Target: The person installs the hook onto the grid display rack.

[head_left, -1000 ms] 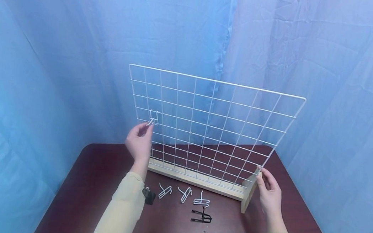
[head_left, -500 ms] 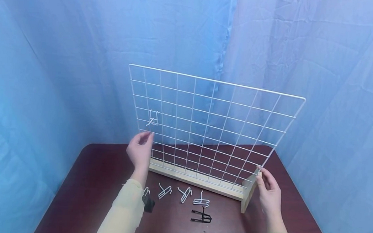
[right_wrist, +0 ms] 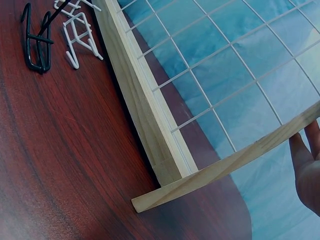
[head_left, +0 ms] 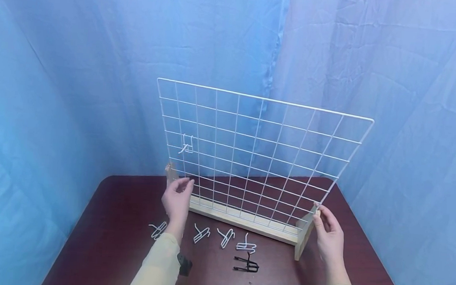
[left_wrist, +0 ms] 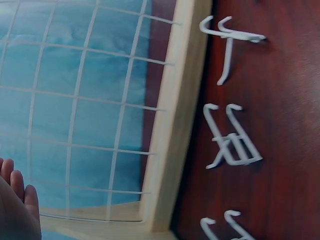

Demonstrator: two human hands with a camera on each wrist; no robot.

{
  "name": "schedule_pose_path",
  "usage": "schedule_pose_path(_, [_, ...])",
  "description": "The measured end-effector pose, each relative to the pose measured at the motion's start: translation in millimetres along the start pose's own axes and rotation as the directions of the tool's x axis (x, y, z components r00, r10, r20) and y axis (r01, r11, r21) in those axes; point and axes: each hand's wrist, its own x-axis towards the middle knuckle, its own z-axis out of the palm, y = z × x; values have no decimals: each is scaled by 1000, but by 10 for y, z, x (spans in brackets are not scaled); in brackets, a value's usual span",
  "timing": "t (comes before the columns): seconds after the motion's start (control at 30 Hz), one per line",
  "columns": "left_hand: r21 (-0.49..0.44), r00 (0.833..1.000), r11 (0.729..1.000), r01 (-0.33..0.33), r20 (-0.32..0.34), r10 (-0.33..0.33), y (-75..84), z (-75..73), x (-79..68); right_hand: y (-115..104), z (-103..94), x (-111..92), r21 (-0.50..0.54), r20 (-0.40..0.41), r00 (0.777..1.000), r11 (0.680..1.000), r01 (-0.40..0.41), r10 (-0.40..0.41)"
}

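Note:
A white wire grid panel (head_left: 245,139) stands upright in a wooden base (head_left: 242,222). One white wire hook (head_left: 187,147) hangs on the grid's left part. Below that hook, in front of the grid, my left hand (head_left: 177,199) is in the air with relaxed fingers and holds nothing. The left wrist view shows its fingers (left_wrist: 31,197) loosely extended. My right hand (head_left: 329,240) pinches the upper end of the wooden side piece (head_left: 304,241) at the grid's right edge. In the right wrist view that side piece (right_wrist: 225,168) runs up to the right hand (right_wrist: 306,170).
Several white wire hooks (head_left: 201,234) lie in a row on the dark red table (head_left: 121,214), in front of the base. A black wire hook (head_left: 247,265) lies nearer, with a tiny speck close by. Blue curtains (head_left: 119,66) surround the table.
My left hand has let go of the hanging hook and moved down and slightly right. The hook stays on the grid. My right hand has kept its hold on the side piece.

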Motion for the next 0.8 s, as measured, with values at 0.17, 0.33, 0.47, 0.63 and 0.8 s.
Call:
schedule_pose_path(0.17, [-5, 999, 999, 47, 21, -47, -100, 11, -130, 5, 2, -2, 8, -7, 1000, 1000, 2, -2])
schedule_pose_path(0.33, [1, 997, 998, 67, 37, -67, -241, -11, -233, 9, 1, 0, 29, -5, 1000, 1000, -6, 6])
schedule_pose_path(0.47, [1, 997, 998, 59, 59, -59, -369, -51, -292, 2, 3, -2, 39, -7, 1000, 999, -5, 5])
schedule_pose_path(0.63, [-3, 996, 999, 34, 82, -33, -503, -121, -313, 0, 10, -1, 63, -8, 1000, 998, -3, 3])
schedule_pose_path(0.8, [12, 994, 1000, 25, 105, -27, -619, -222, -300, 7, 11, 5, 51, -10, 1000, 999, 7, -6])
